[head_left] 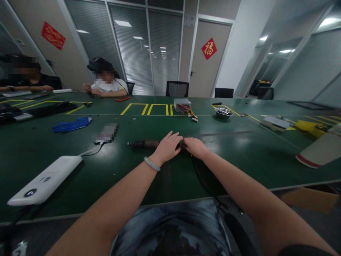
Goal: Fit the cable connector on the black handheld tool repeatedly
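A dark, rod-shaped tool (144,144) with a brownish barrel lies on the green table (239,156), its tip pointing left. My left hand (167,146) rests over its right end, fingers stretched forward and together on top of it; a pale bangle sits on that wrist. My right hand (195,147) is curled just to the right, knuckles up, fingers closed against the same end of the tool. A black cable (202,181) runs from under the hands toward the table's near edge.
A white power bank (45,181) with a cable lies near left, a blue glove (70,125) farther back. A metal bowl (223,112) and a grey box with wires (182,104) stand beyond. Yellow and white objects lie at right. Two people sit at the far left.
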A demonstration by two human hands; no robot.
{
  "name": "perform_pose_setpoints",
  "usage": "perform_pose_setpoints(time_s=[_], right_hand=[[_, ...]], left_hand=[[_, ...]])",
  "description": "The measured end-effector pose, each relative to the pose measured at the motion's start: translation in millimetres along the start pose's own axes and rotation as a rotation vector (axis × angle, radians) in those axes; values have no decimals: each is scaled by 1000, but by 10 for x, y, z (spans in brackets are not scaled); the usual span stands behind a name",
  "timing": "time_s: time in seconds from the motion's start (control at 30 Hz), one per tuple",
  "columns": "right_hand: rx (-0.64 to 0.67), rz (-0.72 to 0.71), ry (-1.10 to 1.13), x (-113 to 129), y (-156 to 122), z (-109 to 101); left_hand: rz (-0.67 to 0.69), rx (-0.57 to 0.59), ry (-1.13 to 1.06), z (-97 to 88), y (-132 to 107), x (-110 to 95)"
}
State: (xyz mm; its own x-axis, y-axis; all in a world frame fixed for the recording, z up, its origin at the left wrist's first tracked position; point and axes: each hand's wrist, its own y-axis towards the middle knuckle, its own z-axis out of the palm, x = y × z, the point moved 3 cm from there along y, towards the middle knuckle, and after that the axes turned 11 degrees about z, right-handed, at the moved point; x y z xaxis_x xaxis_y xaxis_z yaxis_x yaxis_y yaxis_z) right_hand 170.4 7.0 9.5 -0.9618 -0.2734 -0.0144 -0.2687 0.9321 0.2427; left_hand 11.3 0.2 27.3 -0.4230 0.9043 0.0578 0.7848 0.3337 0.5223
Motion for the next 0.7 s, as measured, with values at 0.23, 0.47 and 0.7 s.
perform_pose_setpoints(time_s=[0.23, 0.47, 0.7], right_hand=[[-13, 204, -64, -785, -213, -129], [108, 874, -141, -2673, -1508, -250], [5, 1261, -18, -3357, -2450, -380]], left_hand=[[-31, -6, -14, -77, -79, 42], [-84, 140, -99, 100, -137, 132], [-201, 382, -264, 263, -177, 173]])
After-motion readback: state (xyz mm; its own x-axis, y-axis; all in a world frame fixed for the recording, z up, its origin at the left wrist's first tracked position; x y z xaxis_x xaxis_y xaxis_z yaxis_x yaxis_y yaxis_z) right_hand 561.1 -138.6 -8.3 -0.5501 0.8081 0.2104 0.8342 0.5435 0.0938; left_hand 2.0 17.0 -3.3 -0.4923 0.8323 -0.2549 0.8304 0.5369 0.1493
